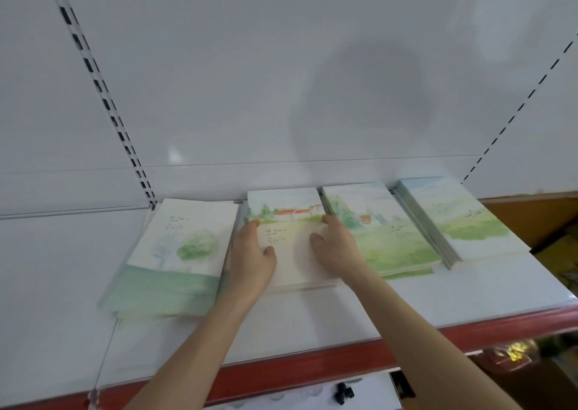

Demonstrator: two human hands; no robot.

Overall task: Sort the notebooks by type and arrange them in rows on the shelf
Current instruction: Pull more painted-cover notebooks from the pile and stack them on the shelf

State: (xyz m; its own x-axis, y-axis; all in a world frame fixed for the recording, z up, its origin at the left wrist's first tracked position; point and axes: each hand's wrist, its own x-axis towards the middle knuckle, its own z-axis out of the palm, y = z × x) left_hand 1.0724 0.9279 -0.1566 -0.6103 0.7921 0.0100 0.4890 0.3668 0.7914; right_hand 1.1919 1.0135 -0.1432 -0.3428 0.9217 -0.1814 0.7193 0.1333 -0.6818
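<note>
Several stacks of watercolour-cover notebooks lie in a row on the white shelf [328, 309]. The red-roofed house stack [286, 209] is in the middle. My left hand [251, 253] holds its left edge, thumb on the cover, fingers down the side. On its right edge my right hand [336, 247] does the same, fingers reaching between it and the neighbouring stack. To the left lies a green-tree stack [178, 253]. Right of the middle lie a meadow-and-house stack [387, 237] and a pale meadow stack [463, 219].
The shelf has a red front lip [312, 366] and a white back panel with slotted uprights [103, 96] at left and right. Brown boxes [538, 215] sit beyond the shelf's right end. Dark small items [342, 392] show below the lip.
</note>
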